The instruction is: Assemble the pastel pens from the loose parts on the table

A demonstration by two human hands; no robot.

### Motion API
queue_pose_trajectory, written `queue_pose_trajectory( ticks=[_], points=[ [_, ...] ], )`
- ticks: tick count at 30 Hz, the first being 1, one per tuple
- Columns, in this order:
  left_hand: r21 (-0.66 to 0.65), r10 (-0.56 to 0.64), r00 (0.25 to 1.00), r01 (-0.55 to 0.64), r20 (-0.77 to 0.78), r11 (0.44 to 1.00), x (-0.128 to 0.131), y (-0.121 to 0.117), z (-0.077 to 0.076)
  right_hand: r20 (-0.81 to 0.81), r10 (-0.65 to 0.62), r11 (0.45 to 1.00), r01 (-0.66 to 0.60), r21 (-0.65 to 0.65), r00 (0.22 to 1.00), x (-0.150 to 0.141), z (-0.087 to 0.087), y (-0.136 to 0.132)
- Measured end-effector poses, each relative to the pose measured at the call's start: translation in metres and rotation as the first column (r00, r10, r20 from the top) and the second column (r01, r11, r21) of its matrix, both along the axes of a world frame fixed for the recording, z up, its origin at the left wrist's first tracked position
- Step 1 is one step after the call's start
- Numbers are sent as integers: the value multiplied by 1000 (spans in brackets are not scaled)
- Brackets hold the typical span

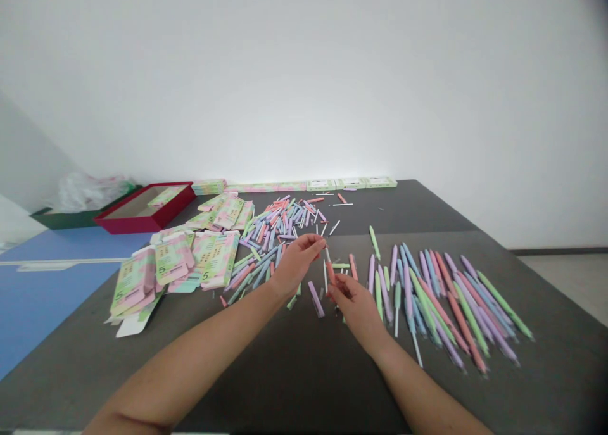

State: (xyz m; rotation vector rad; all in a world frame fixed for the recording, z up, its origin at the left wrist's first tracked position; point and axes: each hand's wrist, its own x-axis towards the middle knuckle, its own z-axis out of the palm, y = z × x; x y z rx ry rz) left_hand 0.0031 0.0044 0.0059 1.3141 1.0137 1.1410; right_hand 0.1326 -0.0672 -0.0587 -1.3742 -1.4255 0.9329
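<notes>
My left hand (299, 258) pinches the top end of a thin white refill (327, 255) above the dark grey table (294, 371). My right hand (354, 302) is closed on a pink pen barrel (330, 273) just below it. The refill's lower end meets the barrel. A loose purple barrel (315, 299) lies between my hands. To the left of my hands is a heap of pastel pen parts (270, 239). To the right lie several assembled pastel pens (446, 296), roughly side by side.
Flat pastel cardboard packets (180, 261) lie piled at the left. Behind them stand a red tray (145, 207) and a green tray with plastic bags (85, 201). A row of boxes (332, 184) lines the far table edge. A blue surface (42, 283) adjoins the table's left.
</notes>
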Motion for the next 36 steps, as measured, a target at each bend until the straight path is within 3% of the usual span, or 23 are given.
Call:
queue_pose_trajectory(
  ticks=[6,12,15,17,23,28,31,36],
  points=[
    [0,-25,999,25,27,1000,-16,8,2,-73,-17,999,20,40,997,2,8,-2],
    [82,214,966,-204,-145,976,-68,47,-2,-99,-61,996,66,53,993,4,13,-6],
    [162,349,846,-309,-402,937,-94,65,-7,-102,-55,997,60,49,993,4,13,-8],
    [186,390,782,-344,-486,920,-108,76,-12,-115,-57,997,62,41,992,4,11,-8],
    [224,422,642,-370,-640,902,-129,105,-28,-95,-73,997,71,-18,993,6,11,-8],
    [187,326,571,-289,-753,939,-128,109,-39,-92,-102,995,99,-32,991,7,12,-8],
    [173,299,537,-273,-789,946,-134,110,-39,-106,-113,993,109,-44,988,7,11,-9],
    [211,377,452,-375,-808,903,-167,117,-29,-100,-108,994,104,-47,989,7,11,-11]
  ],
)
